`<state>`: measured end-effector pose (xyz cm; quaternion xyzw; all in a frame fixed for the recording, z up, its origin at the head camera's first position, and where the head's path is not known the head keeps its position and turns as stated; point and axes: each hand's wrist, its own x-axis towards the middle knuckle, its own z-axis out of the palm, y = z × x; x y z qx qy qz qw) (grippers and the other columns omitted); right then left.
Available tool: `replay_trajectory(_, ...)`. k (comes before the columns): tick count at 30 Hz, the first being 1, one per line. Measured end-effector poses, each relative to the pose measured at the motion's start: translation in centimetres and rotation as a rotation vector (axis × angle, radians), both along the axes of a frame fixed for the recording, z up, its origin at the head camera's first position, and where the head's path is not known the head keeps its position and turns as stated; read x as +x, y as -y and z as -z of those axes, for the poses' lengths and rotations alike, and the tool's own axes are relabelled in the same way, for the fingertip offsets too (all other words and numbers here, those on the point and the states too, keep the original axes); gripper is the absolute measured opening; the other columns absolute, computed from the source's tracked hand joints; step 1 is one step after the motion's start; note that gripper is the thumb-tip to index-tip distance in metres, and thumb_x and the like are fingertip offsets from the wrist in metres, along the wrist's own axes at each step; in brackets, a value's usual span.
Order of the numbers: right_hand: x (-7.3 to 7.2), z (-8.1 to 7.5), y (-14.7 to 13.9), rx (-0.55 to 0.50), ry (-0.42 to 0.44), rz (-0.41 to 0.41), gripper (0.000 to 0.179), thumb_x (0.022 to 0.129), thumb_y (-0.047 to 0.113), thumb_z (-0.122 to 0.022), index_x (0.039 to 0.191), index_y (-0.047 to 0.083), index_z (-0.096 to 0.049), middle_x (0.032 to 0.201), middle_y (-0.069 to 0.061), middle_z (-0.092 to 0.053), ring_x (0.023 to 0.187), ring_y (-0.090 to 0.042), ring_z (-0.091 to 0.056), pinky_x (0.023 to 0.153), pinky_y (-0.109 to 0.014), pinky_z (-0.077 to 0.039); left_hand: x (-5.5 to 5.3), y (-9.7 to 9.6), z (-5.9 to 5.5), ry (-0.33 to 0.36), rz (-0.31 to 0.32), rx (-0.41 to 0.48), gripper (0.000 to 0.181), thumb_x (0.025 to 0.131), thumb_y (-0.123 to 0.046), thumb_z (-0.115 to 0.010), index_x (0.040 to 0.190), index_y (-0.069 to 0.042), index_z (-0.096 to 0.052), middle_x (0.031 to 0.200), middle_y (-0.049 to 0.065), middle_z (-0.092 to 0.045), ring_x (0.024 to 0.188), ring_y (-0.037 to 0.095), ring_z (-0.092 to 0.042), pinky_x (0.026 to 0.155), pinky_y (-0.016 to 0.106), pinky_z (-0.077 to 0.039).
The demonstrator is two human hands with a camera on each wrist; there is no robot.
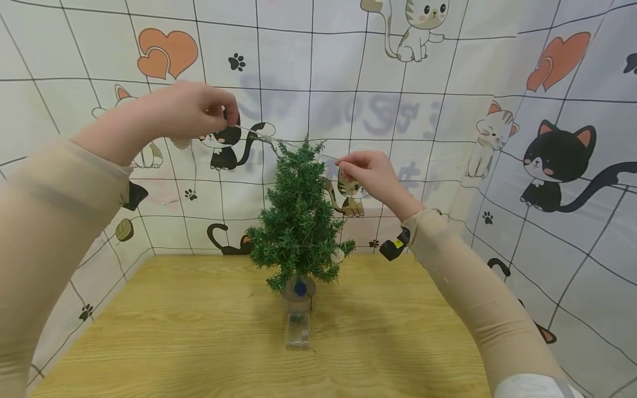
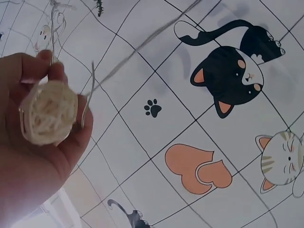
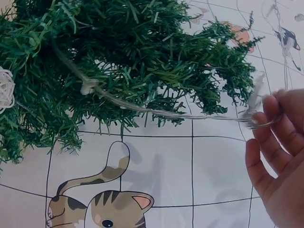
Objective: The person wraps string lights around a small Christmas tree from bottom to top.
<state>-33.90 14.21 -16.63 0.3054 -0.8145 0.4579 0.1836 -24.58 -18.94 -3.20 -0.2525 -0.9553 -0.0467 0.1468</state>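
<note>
A small green artificial Christmas tree (image 1: 301, 204) stands on the table. At its upper left my left hand (image 1: 191, 110) holds a string of ball lights, its thin clear wire pinched between thumb and fingers. A cream woven ball (image 2: 51, 112) on that string sits against the fingers in the left wrist view. My right hand (image 1: 370, 174), to the right of the treetop, pinches the clear wire (image 3: 175, 115) between thumb and fingertips. The wire spans both hands across the top and also runs down into the branches. Another woven ball (image 1: 337, 255) lies on the lower right branches.
The tree's round base with a blue centre (image 1: 300, 287) is partly hidden by branches. In front of it lies a small clear box (image 1: 298, 331) on the wooden table (image 1: 209, 331). A cat-patterned cloth (image 1: 398, 110) hangs behind and along the sides.
</note>
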Motion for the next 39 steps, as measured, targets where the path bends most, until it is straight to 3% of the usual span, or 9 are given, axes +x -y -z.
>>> replay_trajectory(3, -0.2, 0.2, 0.1, -0.020, -0.067, -0.009, 0.015, 0.098, 0.017, -0.060, 0.110, 0.009, -0.064, 0.084, -0.009, -0.066, 0.072, -0.022, -0.060, 0.063, -0.031, -0.049, 0.0, -0.3, 0.2, -0.143, -0.017, -0.044, 0.019, 0.097, -0.010, -0.041, 0.102, -0.010, -0.059, 0.082, 0.008, -0.054, 0.060, 0.023, -0.049, 0.056, 0.037, -0.038)
replay_trajectory(7, -0.2, 0.6, 0.4, 0.002, -0.231, 0.013, 0.003, 0.098, 0.009, -0.055, 0.101, 0.009, -0.057, 0.077, -0.007, -0.062, 0.061, -0.021, -0.054, 0.056, -0.030, -0.045, -0.3, -0.9, 0.8, -0.439, -0.011, -0.136, 0.017, 0.092, -0.006, -0.042, 0.093, -0.007, -0.059, 0.082, 0.009, -0.053, 0.070, 0.029, -0.047, 0.057, 0.040, -0.037)
replay_trajectory(11, -0.4, 1.2, 0.6, 0.046, -0.386, 0.051, 0.017, 0.100, 0.003, -0.049, 0.100, 0.006, -0.066, 0.082, -0.006, -0.065, 0.059, -0.017, -0.050, 0.056, -0.030, -0.039, -1.1, -1.2, 1.3, -0.733, 0.058, -0.250, 0.003, 0.090, -0.002, -0.053, 0.088, -0.001, -0.055, 0.080, 0.014, -0.053, 0.074, 0.034, -0.049, 0.062, 0.043, -0.040)
replay_trajectory(14, -0.5, 1.8, 0.7, 0.047, -0.437, 0.066, 0.020, 0.099, 0.002, -0.050, 0.104, 0.003, -0.069, 0.093, -0.010, -0.067, 0.061, -0.016, -0.050, 0.058, -0.030, -0.038, -1.8, -1.3, 1.4, -0.871, 0.115, -0.325, 0.007, 0.087, 0.006, -0.058, 0.093, 0.003, -0.055, 0.086, 0.016, -0.055, 0.080, 0.037, -0.051, 0.068, 0.044, -0.043)
replay_trajectory(17, -0.7, 2.3, 0.7, 0.045, -0.417, 0.082, 0.021, 0.098, 0.003, -0.053, 0.113, 0.003, -0.068, 0.097, -0.010, -0.065, 0.064, -0.015, -0.053, 0.058, -0.031, -0.039, -2.5, -1.0, 1.5, -0.935, 0.166, -0.374, 0.020, 0.084, 0.014, -0.057, 0.102, 0.004, -0.055, 0.092, 0.017, -0.057, 0.082, 0.037, -0.052, 0.070, 0.043, -0.045)
replay_trajectory(23, -0.8, 2.5, 0.5, 0.068, -0.272, 0.135, 0.039, 0.097, 0.008, -0.055, 0.136, 0.007, -0.054, 0.094, -0.006, -0.056, 0.068, -0.017, -0.054, 0.058, -0.031, -0.041, -3.7, -1.0, 1.9, -0.936, 0.161, -0.451, 0.045, 0.085, 0.021, -0.053, 0.125, 0.001, -0.051, 0.114, 0.015, -0.055, 0.087, 0.037, -0.053, 0.072, 0.044, -0.046)
replay_trajectory(27, -1.2, 2.6, 0.5, 0.081, -0.213, 0.167, 0.048, 0.096, 0.007, -0.057, 0.143, 0.008, -0.046, 0.096, -0.007, -0.056, 0.068, -0.019, -0.051, 0.060, -0.033, -0.039, -4.5, -1.1, 2.2, -0.838, 0.094, -0.481, 0.063, 0.085, 0.023, -0.052, 0.141, -0.004, -0.042, 0.126, 0.014, -0.048, 0.090, 0.038, -0.052, 0.069, 0.042, -0.046)
replay_trajectory(34, -1.8, 2.9, 0.5, 0.097, -0.135, 0.202, 0.064, 0.092, 0.006, -0.059, 0.151, 0.014, -0.034, 0.095, -0.006, -0.059, 0.065, -0.020, -0.048, 0.058, -0.031, -0.037, -5.8, -1.4, 2.6, -0.570, -0.079, -0.511, 0.086, 0.086, 0.021, -0.049, 0.156, -0.016, -0.016, 0.156, 0.008, -0.022, 0.100, 0.042, -0.050, 0.063, 0.044, -0.047)
replay_trajectory(39, -2.2, 3.3, 0.3, 0.121, -0.096, 0.200, 0.069, 0.093, 0.007, -0.058, 0.154, 0.016, -0.026, 0.095, -0.006, -0.060, 0.064, -0.021, -0.050, 0.059, -0.032, -0.037, -6.7, -1.4, 3.2, -0.496, -0.140, -0.517, 0.090, 0.087, 0.017, -0.046, 0.157, -0.021, -0.005, 0.162, 0.001, -0.006, 0.112, 0.044, -0.049, 0.048, 0.039, -0.045)
